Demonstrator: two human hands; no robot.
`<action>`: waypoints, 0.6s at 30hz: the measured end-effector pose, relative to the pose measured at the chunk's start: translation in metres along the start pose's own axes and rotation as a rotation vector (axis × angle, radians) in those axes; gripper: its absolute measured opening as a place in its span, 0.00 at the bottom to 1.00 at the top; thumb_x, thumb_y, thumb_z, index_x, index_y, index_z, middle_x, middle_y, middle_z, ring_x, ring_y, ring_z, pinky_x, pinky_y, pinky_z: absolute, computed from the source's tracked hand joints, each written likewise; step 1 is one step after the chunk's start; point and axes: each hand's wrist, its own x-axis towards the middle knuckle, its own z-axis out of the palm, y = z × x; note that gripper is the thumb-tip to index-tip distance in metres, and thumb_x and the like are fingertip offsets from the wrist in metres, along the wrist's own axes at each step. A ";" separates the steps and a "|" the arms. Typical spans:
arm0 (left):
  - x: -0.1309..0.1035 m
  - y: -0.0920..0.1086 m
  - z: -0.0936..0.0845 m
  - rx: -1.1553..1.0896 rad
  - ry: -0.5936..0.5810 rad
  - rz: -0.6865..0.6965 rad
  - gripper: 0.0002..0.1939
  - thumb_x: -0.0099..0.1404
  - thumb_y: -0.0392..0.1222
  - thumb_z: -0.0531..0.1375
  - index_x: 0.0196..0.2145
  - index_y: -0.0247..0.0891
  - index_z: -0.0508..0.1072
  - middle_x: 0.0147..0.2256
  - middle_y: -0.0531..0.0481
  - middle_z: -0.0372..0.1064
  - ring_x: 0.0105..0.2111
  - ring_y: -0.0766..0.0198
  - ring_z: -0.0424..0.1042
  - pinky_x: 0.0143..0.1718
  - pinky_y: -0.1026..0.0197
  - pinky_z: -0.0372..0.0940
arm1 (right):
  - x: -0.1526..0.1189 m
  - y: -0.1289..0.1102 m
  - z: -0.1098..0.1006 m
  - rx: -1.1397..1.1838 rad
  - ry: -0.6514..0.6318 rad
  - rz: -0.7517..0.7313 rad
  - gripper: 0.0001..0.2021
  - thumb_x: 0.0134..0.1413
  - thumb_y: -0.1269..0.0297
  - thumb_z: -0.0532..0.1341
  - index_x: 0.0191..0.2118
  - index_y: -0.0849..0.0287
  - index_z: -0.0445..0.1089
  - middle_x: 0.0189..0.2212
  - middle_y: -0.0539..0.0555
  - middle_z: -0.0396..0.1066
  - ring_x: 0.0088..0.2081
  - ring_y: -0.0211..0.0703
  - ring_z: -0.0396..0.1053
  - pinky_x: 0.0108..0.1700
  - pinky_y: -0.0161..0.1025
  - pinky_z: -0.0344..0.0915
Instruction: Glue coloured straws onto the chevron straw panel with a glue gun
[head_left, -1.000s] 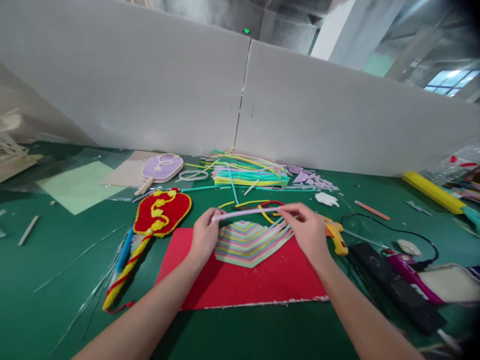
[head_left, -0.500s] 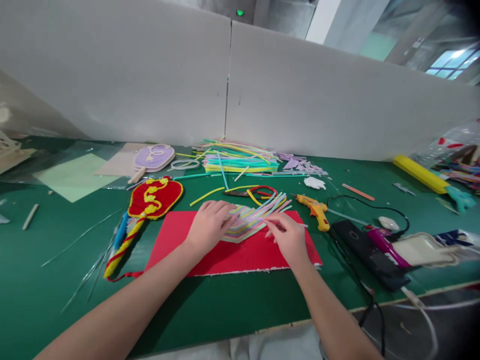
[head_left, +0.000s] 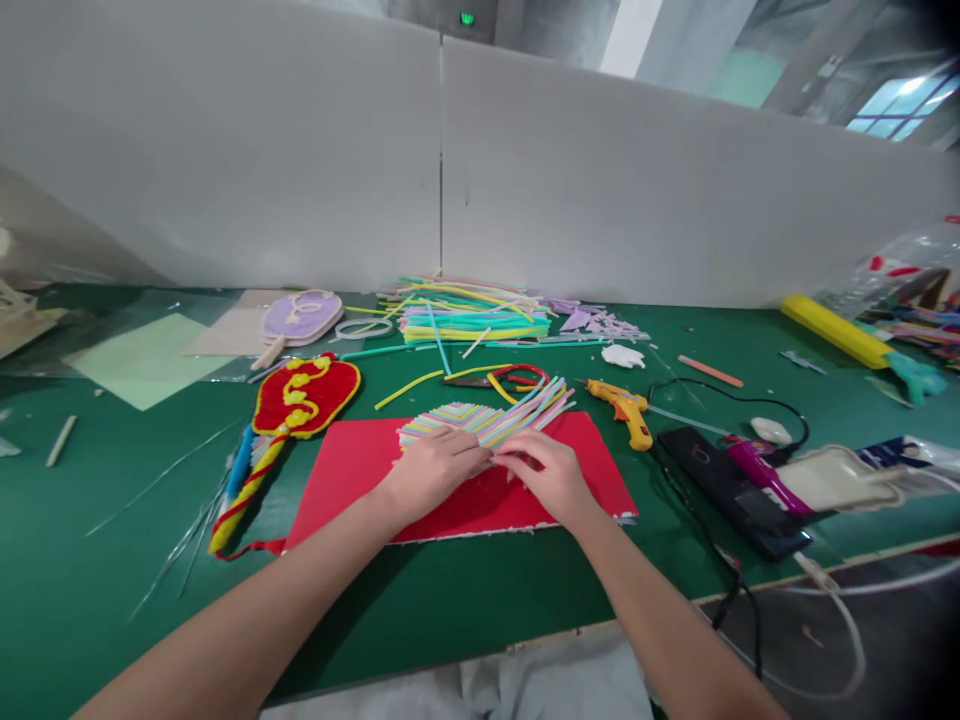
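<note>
A fan-shaped piece of thin pastel strips (head_left: 454,415) lies on a red board (head_left: 352,460), its strips set in nested V lines with loose ends spreading to the upper right. My left hand (head_left: 439,470) rests over the near edge of this piece, fingers bent and close together, hiding part of it. Right beside it, my right hand (head_left: 547,470) pinches at the near tip of the piece; the fingertips of both hands nearly meet. A strip end seems to be between the right fingers, though it is mostly covered.
A pile of pastel strips (head_left: 472,315) lies at the back, with red-handled scissors (head_left: 525,376) in front of it. To the right are a yellow glue gun (head_left: 626,410), its cord and a black power bank (head_left: 731,490). At left lie a red-and-yellow fan (head_left: 337,395) and a purple fan (head_left: 319,315).
My right hand has moved left and slightly nearer, up to my left hand. The left hand has shifted down to the near edge, uncovering more of the V pattern.
</note>
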 end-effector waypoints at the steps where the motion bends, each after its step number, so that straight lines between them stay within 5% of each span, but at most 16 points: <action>1: 0.000 0.000 0.000 -0.014 0.004 0.008 0.14 0.72 0.38 0.48 0.36 0.36 0.72 0.29 0.51 0.69 0.30 0.64 0.67 0.33 0.62 0.59 | 0.000 0.000 -0.001 -0.005 -0.013 -0.004 0.05 0.58 0.63 0.61 0.35 0.56 0.73 0.31 0.52 0.73 0.34 0.39 0.72 0.37 0.35 0.70; 8: 0.000 0.000 -0.004 -0.081 -0.005 -0.002 0.15 0.73 0.38 0.47 0.36 0.35 0.72 0.31 0.49 0.70 0.31 0.65 0.68 0.35 0.63 0.61 | -0.002 -0.005 -0.011 -0.023 -0.107 0.011 0.07 0.61 0.66 0.58 0.38 0.56 0.74 0.35 0.52 0.73 0.39 0.40 0.72 0.44 0.37 0.69; 18: -0.008 0.010 -0.003 0.052 -0.098 -0.138 0.12 0.71 0.37 0.49 0.39 0.36 0.71 0.34 0.48 0.70 0.36 0.60 0.70 0.37 0.58 0.64 | -0.002 -0.006 -0.011 -0.252 -0.075 -0.041 0.06 0.59 0.66 0.59 0.36 0.56 0.74 0.32 0.52 0.75 0.38 0.40 0.71 0.42 0.37 0.69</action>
